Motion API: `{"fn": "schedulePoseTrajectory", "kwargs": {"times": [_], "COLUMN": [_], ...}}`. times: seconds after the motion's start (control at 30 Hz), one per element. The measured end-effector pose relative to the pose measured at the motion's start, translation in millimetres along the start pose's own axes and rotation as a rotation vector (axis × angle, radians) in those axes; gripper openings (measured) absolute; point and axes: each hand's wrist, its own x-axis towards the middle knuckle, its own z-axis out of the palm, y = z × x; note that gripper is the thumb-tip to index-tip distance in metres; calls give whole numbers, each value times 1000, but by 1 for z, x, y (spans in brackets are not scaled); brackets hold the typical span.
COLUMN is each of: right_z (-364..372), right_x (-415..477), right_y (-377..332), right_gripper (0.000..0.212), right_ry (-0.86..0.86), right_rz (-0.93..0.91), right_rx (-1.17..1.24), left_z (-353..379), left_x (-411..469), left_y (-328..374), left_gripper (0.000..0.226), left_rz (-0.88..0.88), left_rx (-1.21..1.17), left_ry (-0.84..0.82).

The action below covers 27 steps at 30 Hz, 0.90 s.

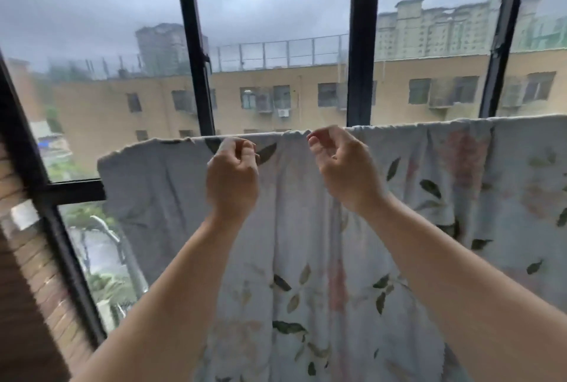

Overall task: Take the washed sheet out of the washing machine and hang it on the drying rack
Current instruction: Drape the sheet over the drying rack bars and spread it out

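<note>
Sheet [306, 243], count one, white with a leaf print, was already draped over a high horizontal line in front of the window, so it was out of the machine and on the drying rack. The rack's rail itself was hidden under the fold. Top fold's long axis ran 9 to 3 o'clock, rising a little toward 3.

Far left: brick wall [46, 289], one strip. Then the black window frame [362, 44], with three uprights showing behind the fold, plus one slanted bar at the left edge.

The sheet's left end stopped at 9 o'clock from the left hand [232, 176], near it, and that stretch hung fairly flat. Left hand was raised, back toward the camera, with the fold at its 12 o'clock. Fingers were curled right at the fold and looked to pinch the cloth, though blur made this unsure.

Right hand [343, 166] was just beside it at 3 o'clock, at about the same height. Thumb and fingers were loosely curled with a gap between them, nothing held that I could see, and the tips were just at the top edge at its 11 o'clock. Hands: two, both equally near the fold.

From the right hand toward 3 o'clock the sheet ran on to the picture's edge, with gathered vertical creases. Judgement: hanging was nearly done. The next move was likely to spread cloth along the 9–3 axis, and the right hand was nearer the bunched part.
</note>
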Motion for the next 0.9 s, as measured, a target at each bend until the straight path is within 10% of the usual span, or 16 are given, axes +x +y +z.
{"fn": "schedulePoseTrajectory", "kwargs": {"times": [0.5, 0.9], "right_z": [150, 188], "right_x": [63, 71], "right_y": [-74, -73], "right_gripper": [29, 48], "right_ry": [-380, -420], "right_rz": [-283, -177], "right_rx": [-262, -489], "left_z": [-152, -163], "left_x": [87, 98], "left_y": [-80, -81], "left_gripper": [45, 24], "left_rz": [-560, -621], "left_rx": [374, -188], "left_ry": [274, 80]}}
